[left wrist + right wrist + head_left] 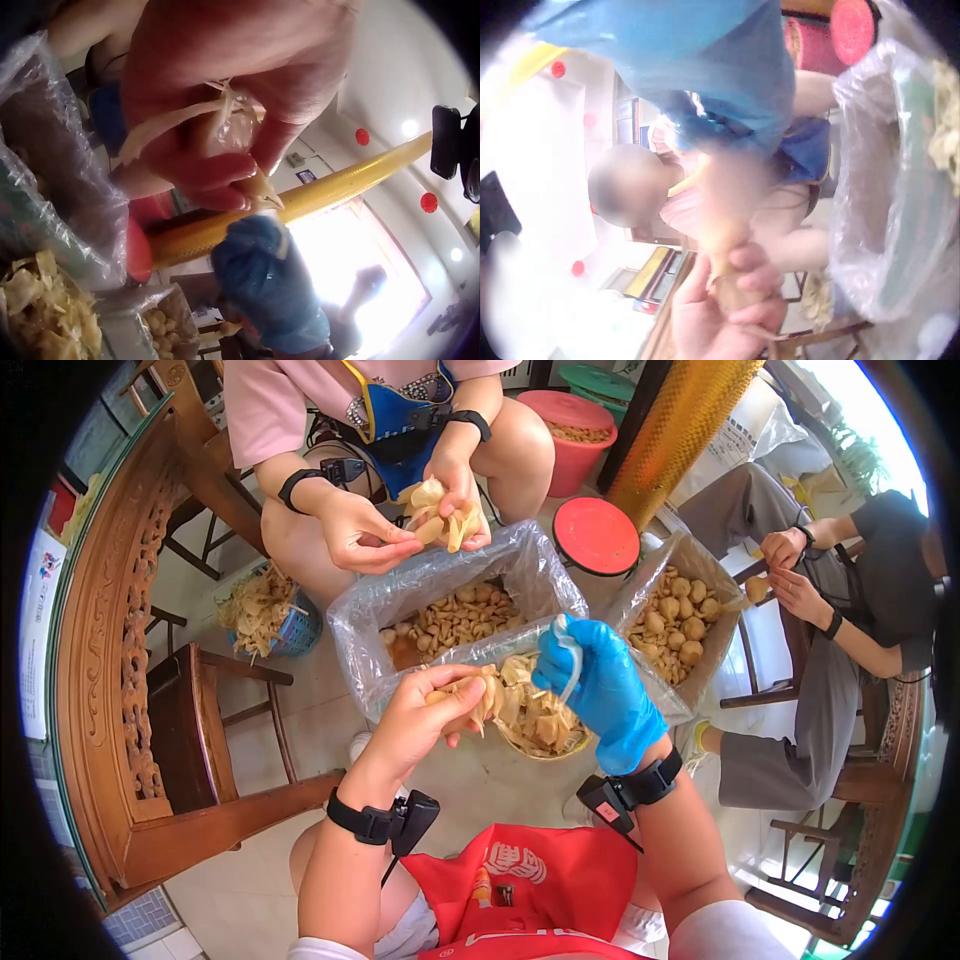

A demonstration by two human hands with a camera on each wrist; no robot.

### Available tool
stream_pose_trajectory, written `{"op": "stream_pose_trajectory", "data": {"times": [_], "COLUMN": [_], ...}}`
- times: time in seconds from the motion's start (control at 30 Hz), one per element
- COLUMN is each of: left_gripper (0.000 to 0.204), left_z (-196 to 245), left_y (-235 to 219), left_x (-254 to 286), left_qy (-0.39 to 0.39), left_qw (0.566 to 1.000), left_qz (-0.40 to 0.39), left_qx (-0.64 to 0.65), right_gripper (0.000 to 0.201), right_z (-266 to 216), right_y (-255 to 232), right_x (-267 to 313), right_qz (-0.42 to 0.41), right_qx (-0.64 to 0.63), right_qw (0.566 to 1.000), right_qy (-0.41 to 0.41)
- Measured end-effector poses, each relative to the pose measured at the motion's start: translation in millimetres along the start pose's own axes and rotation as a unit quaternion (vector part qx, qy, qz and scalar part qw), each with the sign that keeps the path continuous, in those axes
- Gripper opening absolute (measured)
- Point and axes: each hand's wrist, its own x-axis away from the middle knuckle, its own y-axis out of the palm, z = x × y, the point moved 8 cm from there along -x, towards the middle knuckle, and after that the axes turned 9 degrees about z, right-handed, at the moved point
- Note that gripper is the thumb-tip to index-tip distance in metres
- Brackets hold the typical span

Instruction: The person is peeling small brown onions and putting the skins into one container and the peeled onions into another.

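Note:
My bare left hand point(425, 720) grips a tan garlic bulb point(482, 698) with loose skin hanging from it. In the left wrist view the garlic bulb point(232, 127) lies against the curled fingers, with a long strip of skin trailing off. My right hand point(602, 690), in a blue glove, pinches a pale, curved strip of peel point(572, 660), apart from the bulb in the head view. Below both hands stands a basket heaped with garlic skins point(540, 715). Beyond it, a plastic-lined box point(350, 625) contains loose cloves point(465, 622).
A second lined box point(715, 555) at the right holds whole bulbs and cloves. Across from me, a person's hands point(445, 520) hold garlic; another person point(800, 580) works at right. A red-lidded tub point(597, 536), a blue basket of skins point(300, 630) and wooden chairs point(195, 730) stand around.

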Motion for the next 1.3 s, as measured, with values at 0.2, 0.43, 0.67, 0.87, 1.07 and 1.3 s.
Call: {"op": "stream_pose_trajectory", "data": {"times": [0.2,0.43,0.67,0.87,1.07,1.3], "left_gripper": [0.029,0.029,0.028,0.026,0.022,0.018], "left_z": [0,-2,-4,-7,-13,-12], "left_y": [-5,0,4,7,8,10], "left_x": [-4,-8,-11,-9,-11,-9], "left_qy": [0.016,0.017,0.018,0.004,0.005,-0.016], "left_qw": [0.998,0.998,0.997,0.998,0.999,0.996], "left_qz": [0.05,0.063,0.071,0.063,0.031,0.011], "left_qx": [0.018,0.013,0.005,0.026,0.019,0.085], "right_gripper": [0.015,0.018,0.032,0.056,0.043,0.023], "right_z": [-23,-32,-33,-18,-8,1], "right_y": [-56,-48,-46,15,27,32], "right_x": [17,29,34,22,21,20], "right_qz": [0.319,0.301,0.282,0.076,0.017,0.06], "right_qx": [0.503,0.59,0.762,0.643,0.697,0.679], "right_qw": [0.799,0.739,0.573,0.718,0.648,0.627], "right_qy": [-0.082,-0.125,-0.107,-0.255,-0.306,-0.378]}}
